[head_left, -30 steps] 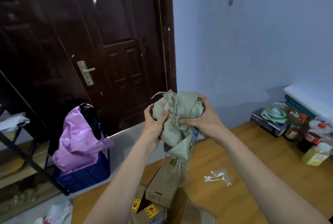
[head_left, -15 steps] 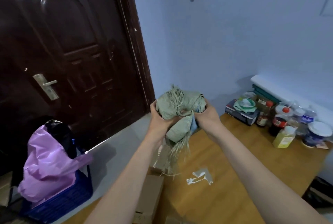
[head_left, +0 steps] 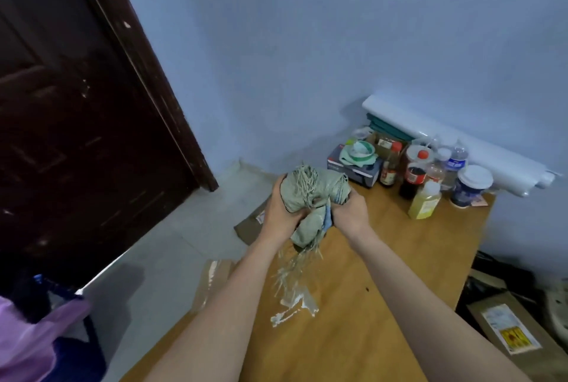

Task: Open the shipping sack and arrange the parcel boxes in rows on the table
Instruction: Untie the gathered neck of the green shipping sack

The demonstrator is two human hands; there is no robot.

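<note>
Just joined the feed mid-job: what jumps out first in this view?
Dead centre, both hands, the left hand and the right hand, grip a crumpled grey-green sack with frayed strands hanging above the wooden table. At the table's far right corner, against the blue wall, stands a cluster of bottles and a lidded cup. A dark door fills the left side.

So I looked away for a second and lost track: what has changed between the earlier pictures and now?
Both hands, the left hand and right hand, carried the bunched sack lower and farther over the table, toward the bottles. The view swung right, so the door handle and most of the boxes left the frame. Unchanged: both hands grip the sack, which is crumpled as before.
</note>
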